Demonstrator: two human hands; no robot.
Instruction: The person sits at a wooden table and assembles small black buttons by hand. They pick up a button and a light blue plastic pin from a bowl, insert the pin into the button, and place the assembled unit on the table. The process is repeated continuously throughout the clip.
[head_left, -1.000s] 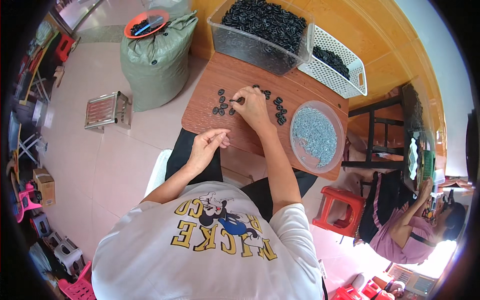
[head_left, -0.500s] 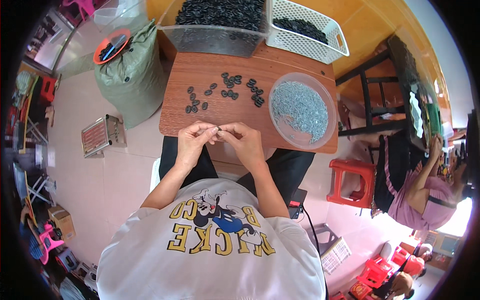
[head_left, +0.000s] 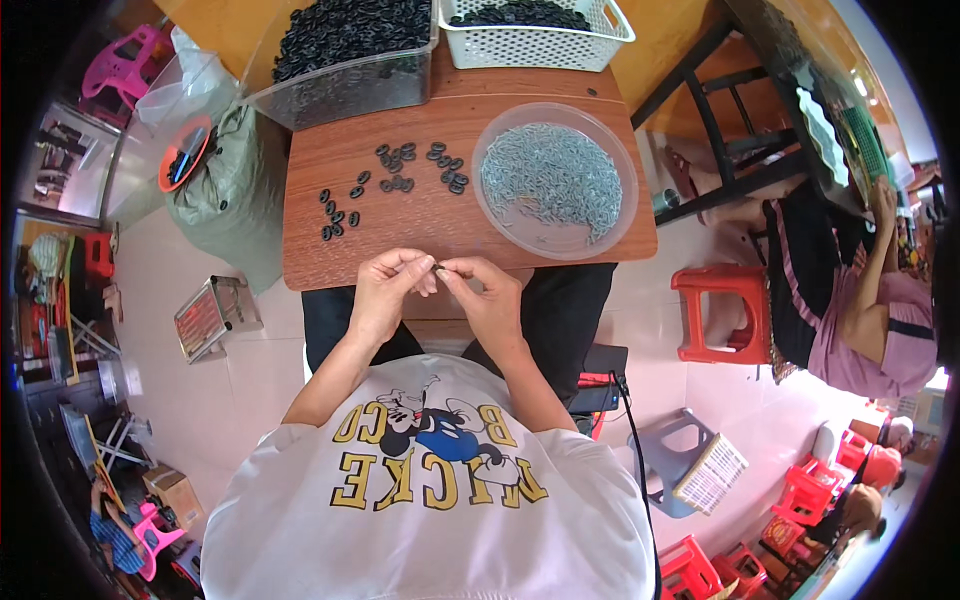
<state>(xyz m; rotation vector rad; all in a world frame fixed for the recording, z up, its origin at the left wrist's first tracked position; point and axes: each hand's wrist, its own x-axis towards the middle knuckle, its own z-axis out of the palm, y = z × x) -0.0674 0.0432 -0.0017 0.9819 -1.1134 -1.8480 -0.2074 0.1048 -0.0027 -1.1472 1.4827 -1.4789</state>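
At the table's front edge, my left hand (head_left: 380, 292) and my right hand (head_left: 487, 302) meet, fingertips pinched together. A small dark piece (head_left: 437, 267) is between them, mostly covered by the fingers, so its exact shape is hard to make out. Beyond my hands, several loose black oval pieces (head_left: 397, 184) with slotted middles lie in small groups on the brown wooden table (head_left: 420, 225). A round clear tub (head_left: 628, 190) of small silvery-blue metal pins, perhaps screws, stands right of them.
At the back are a large clear bin (head_left: 350, 100) and a white perforated basket (head_left: 530, 50), both with black pieces. A green sack (head_left: 230, 200) bearing an orange bowl (head_left: 172, 183) stands left. To the right are a red stool (head_left: 722, 315) and a seated person (head_left: 860, 310).
The view has swung, so the table and its containers appear farther left. My hands stay together around the small dark piece, with slightly shifted fingers.
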